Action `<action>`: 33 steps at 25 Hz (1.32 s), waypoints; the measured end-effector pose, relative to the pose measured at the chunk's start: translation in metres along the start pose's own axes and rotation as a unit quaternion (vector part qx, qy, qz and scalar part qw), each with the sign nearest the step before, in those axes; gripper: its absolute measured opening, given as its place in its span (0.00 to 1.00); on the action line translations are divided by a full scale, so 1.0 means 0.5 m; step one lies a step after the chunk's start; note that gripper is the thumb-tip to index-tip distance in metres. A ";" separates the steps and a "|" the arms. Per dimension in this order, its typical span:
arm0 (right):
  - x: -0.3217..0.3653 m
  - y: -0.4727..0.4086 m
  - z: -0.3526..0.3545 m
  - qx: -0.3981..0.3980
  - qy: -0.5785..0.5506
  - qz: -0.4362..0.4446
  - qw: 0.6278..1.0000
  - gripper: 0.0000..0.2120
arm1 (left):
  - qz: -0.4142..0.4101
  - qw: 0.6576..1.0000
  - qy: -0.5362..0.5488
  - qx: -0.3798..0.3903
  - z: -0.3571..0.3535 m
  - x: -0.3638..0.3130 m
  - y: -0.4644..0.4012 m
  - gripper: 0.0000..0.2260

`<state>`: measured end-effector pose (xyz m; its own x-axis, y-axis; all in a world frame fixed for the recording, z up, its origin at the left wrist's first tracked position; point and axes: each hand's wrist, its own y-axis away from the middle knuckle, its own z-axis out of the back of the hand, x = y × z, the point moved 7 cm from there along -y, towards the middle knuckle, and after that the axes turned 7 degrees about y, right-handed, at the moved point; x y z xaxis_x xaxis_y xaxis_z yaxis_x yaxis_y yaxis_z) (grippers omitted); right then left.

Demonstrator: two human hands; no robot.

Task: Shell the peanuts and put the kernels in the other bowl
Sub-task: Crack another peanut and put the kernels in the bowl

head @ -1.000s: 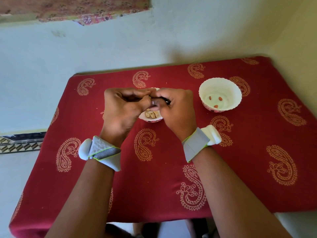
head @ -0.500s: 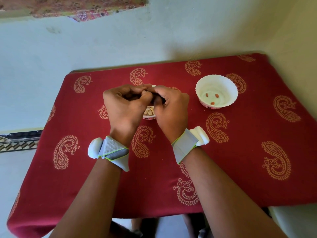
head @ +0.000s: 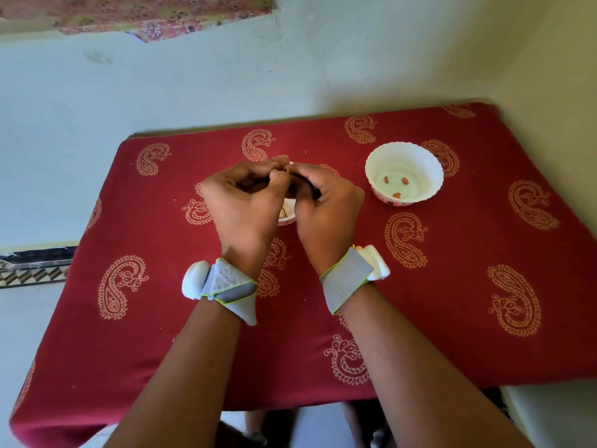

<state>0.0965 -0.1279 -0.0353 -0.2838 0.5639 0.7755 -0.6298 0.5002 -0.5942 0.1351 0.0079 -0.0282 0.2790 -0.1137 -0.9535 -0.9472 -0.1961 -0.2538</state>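
while left hand [head: 245, 202] and right hand [head: 323, 205] meet, fingertips pinch peanut [head: 287, 171].

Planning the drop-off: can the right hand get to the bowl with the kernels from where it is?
Probably yes. The kernel bowl stands open on the cloth just right of the right hand, with nothing between them; that hand is busy pinching a peanut with the left hand.

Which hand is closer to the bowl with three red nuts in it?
Right. The right hand sits just left of the white bowl; the left hand is farther left.
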 end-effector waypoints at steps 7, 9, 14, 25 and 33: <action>-0.044 -0.010 -0.017 0.032 -0.101 -0.125 0.986 0.07 | 0.033 0.990 0.033 0.130 0.000 0.017 -0.020 0.09; -0.044 -0.010 -0.023 0.047 -0.125 -0.144 0.981 0.07 | 0.023 0.992 0.032 0.121 0.001 0.017 -0.022 0.09; -0.054 -0.004 -0.044 0.059 -0.238 -0.236 0.940 0.08 | 0.011 0.994 0.028 0.109 -0.001 0.018 -0.028 0.07; -0.054 0.006 -0.065 0.108 -0.375 -0.341 0.855 0.08 | -0.082 0.983 -0.100 0.128 0.003 -0.005 -0.041 0.08; -0.049 0.004 -0.068 0.148 -0.390 -0.350 0.839 0.08 | -0.089 0.983 -0.089 0.135 0.010 -0.008 -0.050 0.08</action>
<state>0.1269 -0.1183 -0.0629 -0.0836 -0.4593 0.8843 -0.9585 0.2799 0.0548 0.1570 0.0184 -0.0190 0.4339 0.0764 -0.8977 -0.9004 0.0717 -0.4291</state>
